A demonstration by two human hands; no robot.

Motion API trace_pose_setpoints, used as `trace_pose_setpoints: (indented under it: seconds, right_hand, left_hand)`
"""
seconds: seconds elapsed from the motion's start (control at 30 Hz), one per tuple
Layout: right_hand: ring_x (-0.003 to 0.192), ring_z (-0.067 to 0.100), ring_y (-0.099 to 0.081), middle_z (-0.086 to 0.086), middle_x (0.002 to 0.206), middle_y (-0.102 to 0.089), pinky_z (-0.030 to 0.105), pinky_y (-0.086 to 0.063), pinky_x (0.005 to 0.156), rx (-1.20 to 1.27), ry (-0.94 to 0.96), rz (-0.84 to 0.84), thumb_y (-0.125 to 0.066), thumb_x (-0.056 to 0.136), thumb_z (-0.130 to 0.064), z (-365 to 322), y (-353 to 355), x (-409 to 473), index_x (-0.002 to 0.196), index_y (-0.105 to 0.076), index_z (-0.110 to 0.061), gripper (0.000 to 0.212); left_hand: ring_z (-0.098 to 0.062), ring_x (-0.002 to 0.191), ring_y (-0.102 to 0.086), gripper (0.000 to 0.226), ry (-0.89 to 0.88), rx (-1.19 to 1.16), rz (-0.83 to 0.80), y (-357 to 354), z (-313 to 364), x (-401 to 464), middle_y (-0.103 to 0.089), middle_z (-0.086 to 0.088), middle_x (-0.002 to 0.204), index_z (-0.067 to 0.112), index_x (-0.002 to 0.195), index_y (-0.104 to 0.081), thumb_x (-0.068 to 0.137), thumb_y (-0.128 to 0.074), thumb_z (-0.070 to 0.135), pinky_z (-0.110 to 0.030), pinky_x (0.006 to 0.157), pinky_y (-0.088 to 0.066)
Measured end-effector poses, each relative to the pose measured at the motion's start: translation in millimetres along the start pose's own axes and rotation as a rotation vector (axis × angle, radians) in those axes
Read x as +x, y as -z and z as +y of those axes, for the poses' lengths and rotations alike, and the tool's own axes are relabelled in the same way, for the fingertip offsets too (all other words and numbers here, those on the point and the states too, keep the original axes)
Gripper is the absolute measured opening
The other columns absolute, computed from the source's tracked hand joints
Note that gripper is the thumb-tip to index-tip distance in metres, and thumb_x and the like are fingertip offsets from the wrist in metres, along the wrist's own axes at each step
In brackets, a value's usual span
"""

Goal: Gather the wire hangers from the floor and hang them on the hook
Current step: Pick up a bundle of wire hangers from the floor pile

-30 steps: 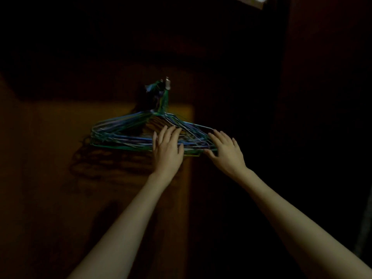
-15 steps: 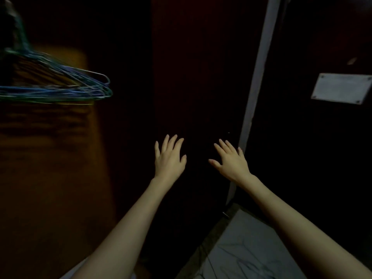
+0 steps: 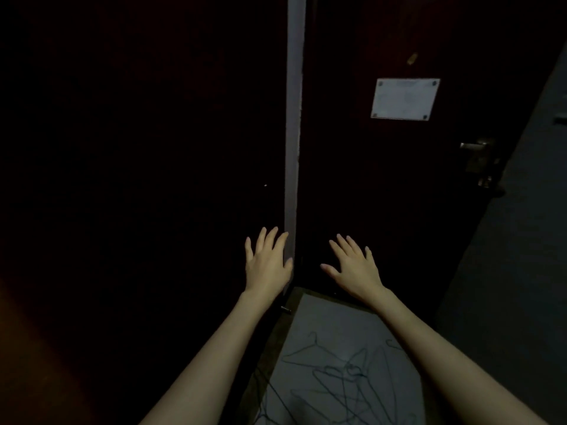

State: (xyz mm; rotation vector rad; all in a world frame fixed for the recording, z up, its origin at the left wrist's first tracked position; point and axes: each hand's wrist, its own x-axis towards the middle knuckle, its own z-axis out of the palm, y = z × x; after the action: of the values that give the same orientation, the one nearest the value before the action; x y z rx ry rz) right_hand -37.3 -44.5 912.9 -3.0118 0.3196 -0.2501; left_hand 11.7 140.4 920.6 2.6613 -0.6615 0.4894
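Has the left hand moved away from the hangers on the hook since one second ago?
Yes. The left hand touched the hung bundle then; now it is open beside the pale door frame strip, above the loose hangers on the floor.

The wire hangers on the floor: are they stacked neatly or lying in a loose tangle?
A loose tangle. The wire hangers lie crossed over one another at mixed angles on the pale floor, hooks pointing different ways.

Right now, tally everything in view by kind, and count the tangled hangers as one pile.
Hands: 2, the left hand and the right hand, both empty
Pile of wire hangers: 1, too tangled and dim to count singly
White plaque: 1
Door handle: 1
Total: 5
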Motion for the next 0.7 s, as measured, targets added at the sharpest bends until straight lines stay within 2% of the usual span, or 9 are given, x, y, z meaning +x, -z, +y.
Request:
trace_pose_setpoints:
  seconds: [0.17,0.37,0.53,0.7]
  right_hand:
    - [0.146,0.016,0.002,-0.001,0.159,-0.001,0.047,-0.002,0.117,0.027,-0.107,-0.057,-0.033,0.096,-0.053,26,-65,5,0.15,-0.01,-0.022,0.067]
    - [0.146,0.013,0.002,-0.003,0.159,0.002,0.045,-0.002,0.117,0.022,-0.206,-0.157,-0.033,0.095,-0.054,65,-176,-13,0.151,-0.009,-0.023,0.068]
    - [0.146,0.015,-0.003,-0.003,0.159,-0.003,0.046,-0.006,0.116,0.014,-0.263,-0.209,-0.032,0.096,-0.051,112,-291,-25,0.15,-0.008,-0.023,0.066]
    - [0.146,0.016,0.001,-0.001,0.159,0.001,0.044,-0.002,0.116,-0.012,-0.265,-0.258,-0.03,0.097,-0.051,155,-434,-40,0.15,-0.006,-0.021,0.066]
  left_hand:
    - [-0.018,0.146,0.0,0.057,-0.079,-0.053,-0.105,-71,-6,13,-0.012,-0.001,0.157,0.024,0.149,-0.019,0.097,-0.042,0.033,-0.043,0.115,0.008]
    - [-0.016,0.146,0.0,0.057,-0.134,-0.1,-0.252,-186,-8,-6,-0.011,0.001,0.158,0.024,0.149,-0.018,0.097,-0.042,0.031,-0.043,0.116,0.007]
    - [-0.016,0.145,-0.003,0.06,-0.122,-0.125,-0.329,-313,-14,-32,-0.013,0.001,0.157,0.023,0.148,-0.019,0.095,-0.044,0.032,-0.043,0.117,0.005]
    - [-0.017,0.145,-0.004,0.058,-0.094,-0.156,-0.353,-459,-29,-72,-0.013,0.001,0.157,0.024,0.148,-0.018,0.096,-0.041,0.034,-0.041,0.116,0.004]
